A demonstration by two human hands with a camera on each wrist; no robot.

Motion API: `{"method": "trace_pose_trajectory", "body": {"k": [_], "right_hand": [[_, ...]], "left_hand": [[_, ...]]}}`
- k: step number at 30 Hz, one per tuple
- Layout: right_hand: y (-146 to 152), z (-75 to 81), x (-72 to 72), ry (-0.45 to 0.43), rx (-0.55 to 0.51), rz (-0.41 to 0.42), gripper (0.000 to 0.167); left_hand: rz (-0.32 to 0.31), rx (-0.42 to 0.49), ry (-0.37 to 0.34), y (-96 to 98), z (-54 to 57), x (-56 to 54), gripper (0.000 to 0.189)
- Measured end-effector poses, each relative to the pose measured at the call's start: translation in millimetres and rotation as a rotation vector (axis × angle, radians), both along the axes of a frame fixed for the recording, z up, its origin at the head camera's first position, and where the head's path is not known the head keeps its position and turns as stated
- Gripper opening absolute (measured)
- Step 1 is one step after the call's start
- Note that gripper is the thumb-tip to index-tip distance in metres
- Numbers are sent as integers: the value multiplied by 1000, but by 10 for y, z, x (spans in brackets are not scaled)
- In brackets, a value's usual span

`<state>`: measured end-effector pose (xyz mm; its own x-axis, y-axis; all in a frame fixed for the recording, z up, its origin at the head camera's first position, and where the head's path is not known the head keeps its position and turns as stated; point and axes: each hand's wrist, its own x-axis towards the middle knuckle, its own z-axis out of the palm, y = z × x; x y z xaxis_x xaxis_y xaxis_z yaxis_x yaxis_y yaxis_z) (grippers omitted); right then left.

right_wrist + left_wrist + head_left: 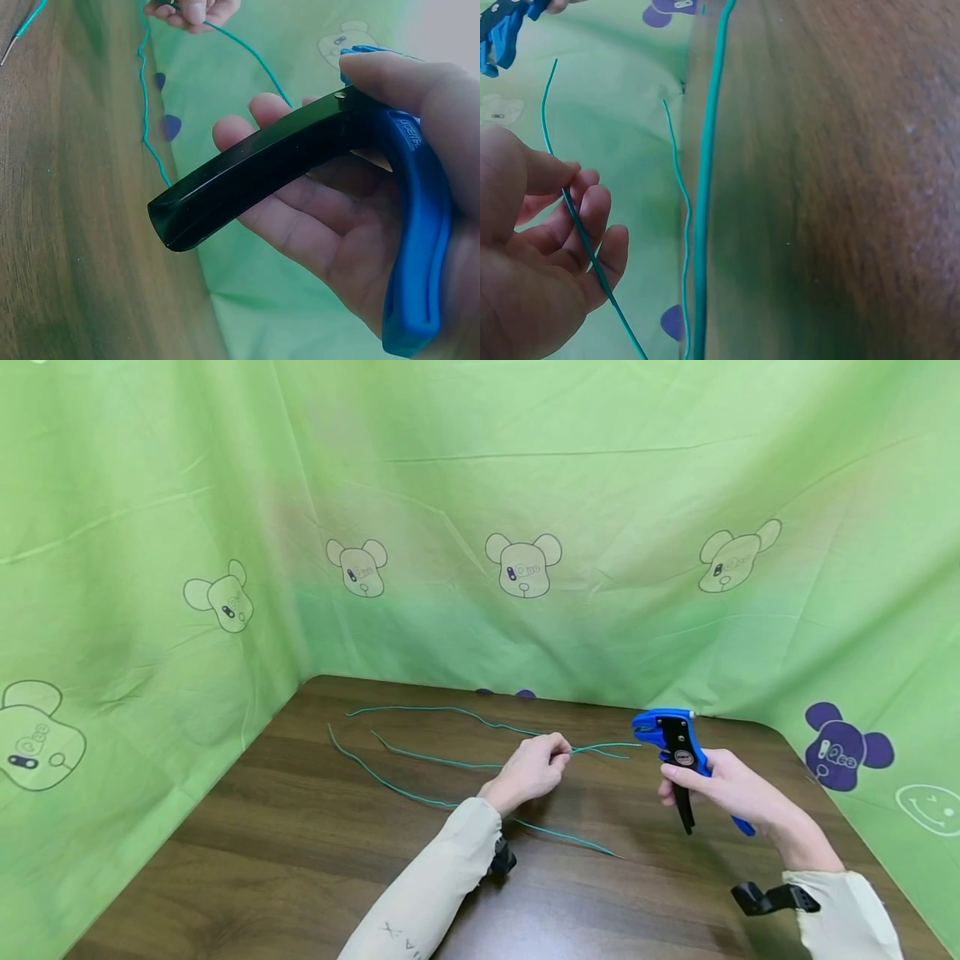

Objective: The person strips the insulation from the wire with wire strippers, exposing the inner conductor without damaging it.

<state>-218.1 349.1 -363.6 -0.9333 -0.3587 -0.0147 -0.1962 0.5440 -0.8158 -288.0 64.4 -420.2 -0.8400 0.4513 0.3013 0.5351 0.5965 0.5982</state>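
Left hand (532,768) pinches a thin teal plastic-coated wire (594,259), tip (553,69) free for access I guess, right hand (735,789) clutching a blue-and-black plier-shaped stripper (681,758).

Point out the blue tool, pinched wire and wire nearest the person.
Blue tool (679,742), head view: black body.
Pinched wire (596,263), left wrist view: stretch below the pinch.
Wire nearest the person (557,834), head view: right part.

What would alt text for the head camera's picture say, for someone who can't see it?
A person's left hand pinches a thin blue-green wire over a brown table, while the right hand holds a blue and black tool. Two more wires lie on the table. Green cloth printed with cartoon animal heads hangs behind.
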Motion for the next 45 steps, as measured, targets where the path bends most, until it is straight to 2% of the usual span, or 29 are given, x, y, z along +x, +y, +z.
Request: {"method": "trace_pose_trajectory", "body": {"k": [15, 28, 35, 40, 45], "right_hand": [[14, -3, -22, -4, -73, 56, 30], [-9, -2, -23, -22, -77, 56, 31], [-39, 7, -33, -15, -80, 59, 31], [-43, 2, -30, -3, -86, 65, 29], [-66, 2, -16, -30, -103, 74, 29]], "left_hand": [[-40, 62, 78, -132, 157, 122, 11], [-52, 149, 23, -273, 236, 194, 10], [-36, 170, 32, -337, 254, 202, 9], [-56, 185, 42, -356, 277, 198, 9], [-60, 195, 40, -377, 310, 200, 9]]}}
